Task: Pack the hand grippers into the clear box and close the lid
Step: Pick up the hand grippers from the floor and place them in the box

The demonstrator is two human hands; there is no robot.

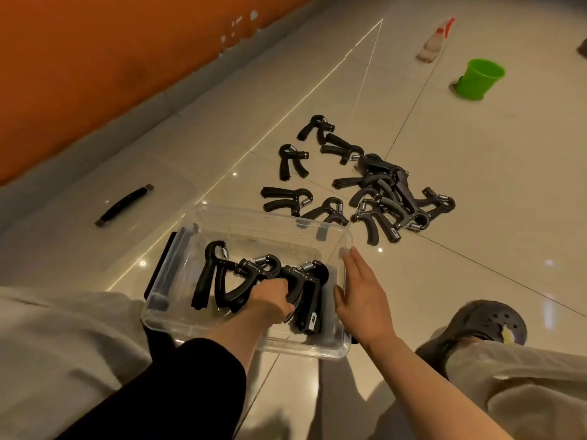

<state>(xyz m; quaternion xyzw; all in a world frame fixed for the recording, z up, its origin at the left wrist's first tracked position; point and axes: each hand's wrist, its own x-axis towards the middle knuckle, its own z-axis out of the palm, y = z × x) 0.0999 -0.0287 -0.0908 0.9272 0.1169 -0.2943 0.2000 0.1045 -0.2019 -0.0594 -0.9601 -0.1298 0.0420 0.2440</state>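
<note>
Your left hand (271, 298) is inside the clear box (344, 350), fingers curled round a hand gripper (305, 290) lying with two others on its floor. Your right hand (362, 292) lies flat, fingers straight, against the box's right wall. Remaining grippers (374, 192) lie scattered on the tiles beyond; lid (95, 192) left.
</note>
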